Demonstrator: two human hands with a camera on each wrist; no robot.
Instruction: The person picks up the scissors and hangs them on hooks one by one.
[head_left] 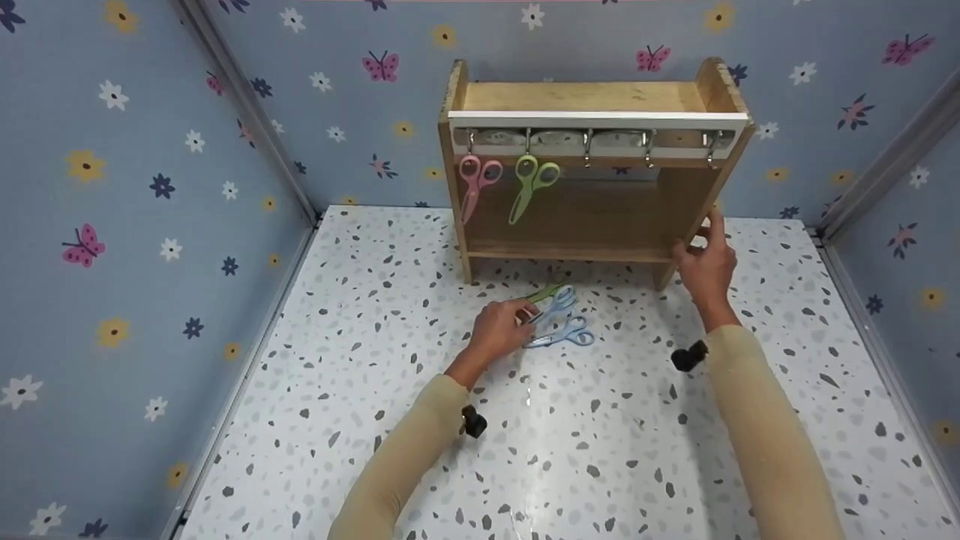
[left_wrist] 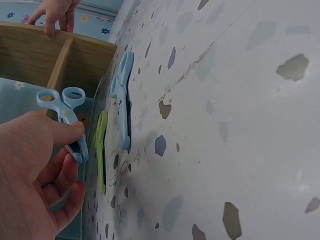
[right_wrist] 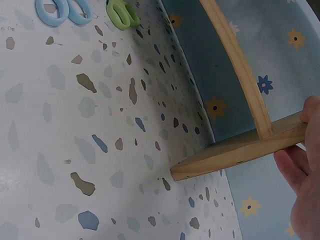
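My left hand (head_left: 496, 330) pinches a pair of light blue scissors (left_wrist: 66, 113) by the blade end between thumb and fingers, handle loops pointing away. Beneath and beside it on the table lie a second pair of blue scissors (head_left: 577, 331) and a pair of green scissors (left_wrist: 101, 145). With its thumb and fingers, my right hand (head_left: 709, 262) grips the lower right side panel of a wooden rack (head_left: 577, 96). Pink scissors (head_left: 471, 184) and another green pair (head_left: 528, 180) hang from the rack's two leftmost hooks.
Several metal hooks (head_left: 649, 150) line the rack's white front rail, those toward the right bearing nothing. The rack stands at the back of the speckled table (head_left: 600, 450). Flower-patterned walls (head_left: 360, 97) enclose the back and sides.
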